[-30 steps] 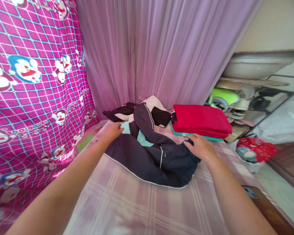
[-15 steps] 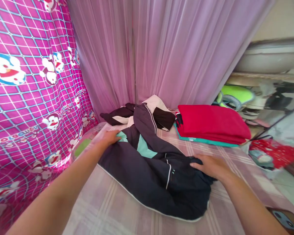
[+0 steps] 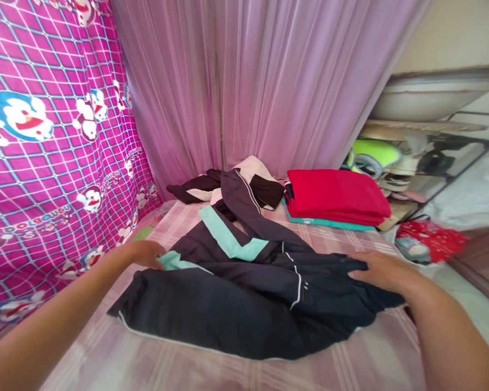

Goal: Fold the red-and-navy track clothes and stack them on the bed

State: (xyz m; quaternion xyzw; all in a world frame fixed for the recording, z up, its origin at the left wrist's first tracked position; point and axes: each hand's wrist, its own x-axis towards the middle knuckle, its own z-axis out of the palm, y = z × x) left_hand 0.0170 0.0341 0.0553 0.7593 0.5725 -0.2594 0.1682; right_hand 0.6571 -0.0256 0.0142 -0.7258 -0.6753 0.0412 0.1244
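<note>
A dark navy jacket [image 3: 236, 304] with mint-green stripes and white piping lies spread over the pale checked bedsheet [image 3: 212, 374]. My left hand [image 3: 144, 253] grips the jacket's left edge at a mint stripe, fingers curled on the cloth. My right hand [image 3: 381, 270] presses on the jacket's right end, fingers closed over the fabric. Behind the jacket lies a heap of dark brown and cream clothes [image 3: 244, 184].
A folded red garment [image 3: 334, 198] rests on a teal one [image 3: 330, 222] at the back right of the bed. A lilac curtain [image 3: 261, 81] hangs behind, a pink cartoon-print cloth [image 3: 52, 136] at left. Shelves with shoes [image 3: 395, 163] and a red bag [image 3: 427, 241] stand at right.
Both hands have pulled the jacket toward me and apart, stretching it out wider across the bed. The left hand moved left and nearer, the right hand moved right.
</note>
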